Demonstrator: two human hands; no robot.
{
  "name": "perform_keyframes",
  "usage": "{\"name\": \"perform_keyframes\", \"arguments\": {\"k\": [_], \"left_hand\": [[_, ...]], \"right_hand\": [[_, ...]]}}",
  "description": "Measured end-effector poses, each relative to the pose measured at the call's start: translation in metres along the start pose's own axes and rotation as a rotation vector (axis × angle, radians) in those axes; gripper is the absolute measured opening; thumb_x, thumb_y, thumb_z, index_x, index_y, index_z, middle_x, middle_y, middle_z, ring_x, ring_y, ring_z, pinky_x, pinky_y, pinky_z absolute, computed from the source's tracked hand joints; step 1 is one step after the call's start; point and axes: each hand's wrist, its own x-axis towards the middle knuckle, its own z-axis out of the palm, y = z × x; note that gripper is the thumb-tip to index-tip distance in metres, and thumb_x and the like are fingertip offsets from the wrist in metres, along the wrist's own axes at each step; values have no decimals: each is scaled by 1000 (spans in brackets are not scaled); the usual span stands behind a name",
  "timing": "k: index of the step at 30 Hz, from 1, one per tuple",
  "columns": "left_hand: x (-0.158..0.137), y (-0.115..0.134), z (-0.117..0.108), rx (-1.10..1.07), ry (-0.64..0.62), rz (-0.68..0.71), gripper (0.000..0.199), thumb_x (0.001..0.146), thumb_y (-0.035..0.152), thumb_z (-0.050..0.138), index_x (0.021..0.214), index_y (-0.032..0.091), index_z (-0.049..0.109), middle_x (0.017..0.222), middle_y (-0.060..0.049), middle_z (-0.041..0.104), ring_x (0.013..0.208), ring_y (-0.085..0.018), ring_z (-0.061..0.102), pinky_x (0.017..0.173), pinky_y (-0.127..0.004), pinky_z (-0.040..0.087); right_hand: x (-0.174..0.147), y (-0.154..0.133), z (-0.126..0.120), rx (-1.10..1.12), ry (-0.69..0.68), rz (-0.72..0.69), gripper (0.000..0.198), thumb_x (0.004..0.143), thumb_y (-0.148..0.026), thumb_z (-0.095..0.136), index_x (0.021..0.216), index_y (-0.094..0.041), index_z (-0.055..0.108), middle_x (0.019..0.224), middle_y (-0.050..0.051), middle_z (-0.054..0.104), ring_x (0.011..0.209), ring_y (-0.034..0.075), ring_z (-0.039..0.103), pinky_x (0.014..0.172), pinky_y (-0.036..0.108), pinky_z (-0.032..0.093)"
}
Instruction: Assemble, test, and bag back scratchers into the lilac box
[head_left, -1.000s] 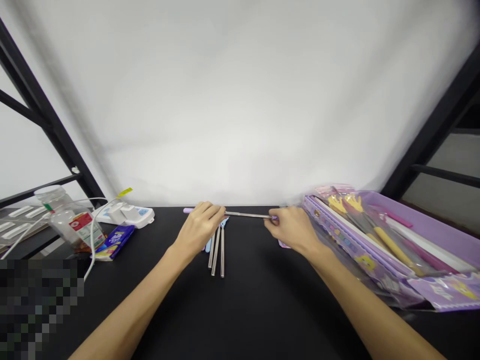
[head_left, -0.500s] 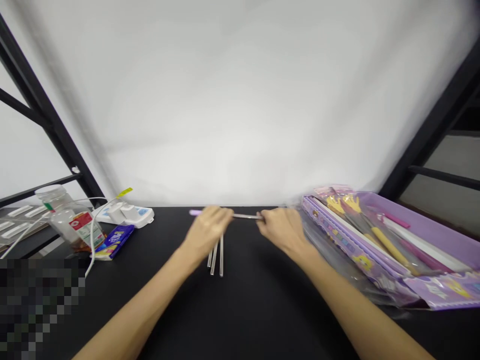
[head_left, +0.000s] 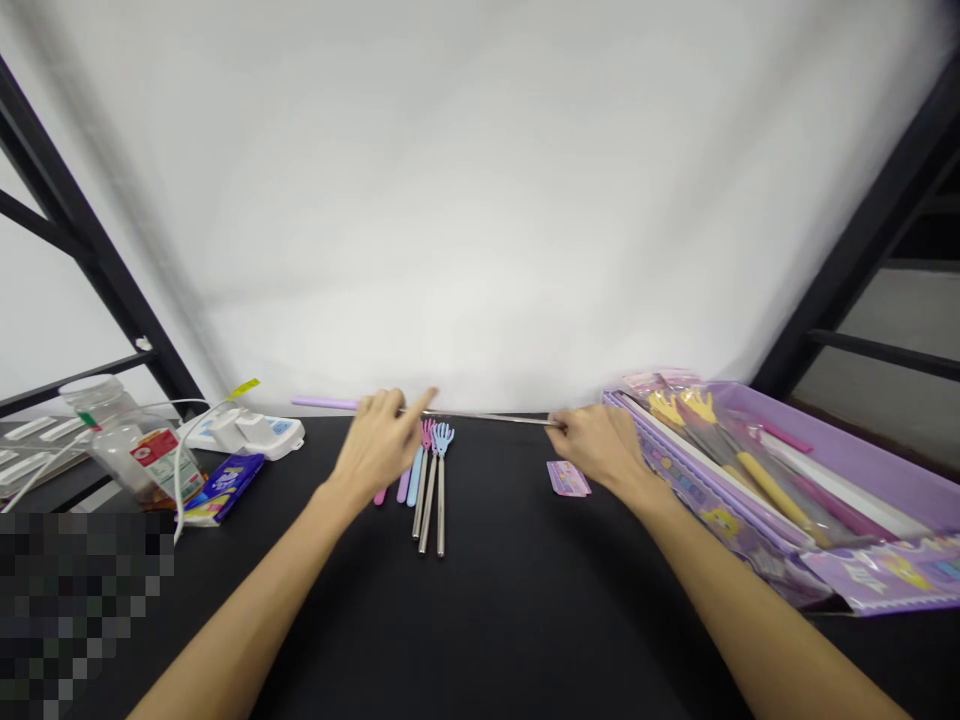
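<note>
**Rod held abt level**

Near: steel scratchers on blk table. Beyond: L hand curled on rod, index out; R hand pinching its R end, tip hidden. Rod spans betw. hands, near table's back edge. Prob. light, stiff; smooth metal may slip, thin shaft could bend if forced. Best hold: grip + R end. Looks: lilac grip at L, shiny shaft.

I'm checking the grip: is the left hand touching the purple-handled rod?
Touching. The head view shows the left hand curled around the purple-handled rod.
</note>
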Motion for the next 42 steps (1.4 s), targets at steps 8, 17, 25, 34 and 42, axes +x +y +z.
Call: {"name": "perform_keyframes", "arguments": {"k": [8, 17, 25, 34, 42], "left_hand": [[11, 30, -7, -10, 82, -49, 43, 92, 23, 49, 135, 22, 55, 96, -10, 56, 97, -27, 51, 105, -52, 27], [15, 10, -6, 52, 64, -173, 36, 92, 25, 47, 126, 18, 57, 89, -10, 56, 89, -28, 50, 88, -46, 33], [13, 20, -4, -11, 82, -179, 30, 89, 26, 50, 115, 17, 62, 88, -11, 56, 87, -29, 48, 78, -44, 37], [14, 41, -14, -57, 137, 38, 39, 87, 14, 51, 126, 17, 56, 104, -13, 65, 111, -32, 51, 99, -50, 37], [4, 20, 2, 8, 1, -39, 18, 85, 8, 49, 94, 17, 61, 85, -11, 60, 86, -28, 55, 76, -42, 41]], "right_hand": [[1, -4, -7, 6, 61, 19, 32, 86, -30, 48, 75, -22, 77, 76, 11, 77, 70, 23, 69, 57, 31, 25], [-2, 29, -3, 54, 21, 74, 34, 87, -34, 47, 75, -22, 76, 73, 9, 76, 73, 25, 70, 58, 31, 27], [-3, 9, -6, 72, 21, 38, 33, 88, -33, 48, 75, -22, 76, 73, 9, 76, 70, 24, 69, 58, 30, 30], [-3, -17, -10, 93, -14, -5, 27, 86, -28, 50, 80, -21, 75, 77, 9, 76, 72, 23, 70, 61, 29, 34], [-2, -14, -4, 68, -42, -20, 29, 86, -29, 49, 81, -22, 76, 78, 10, 76, 73, 24, 70, 60, 29, 35]]}}
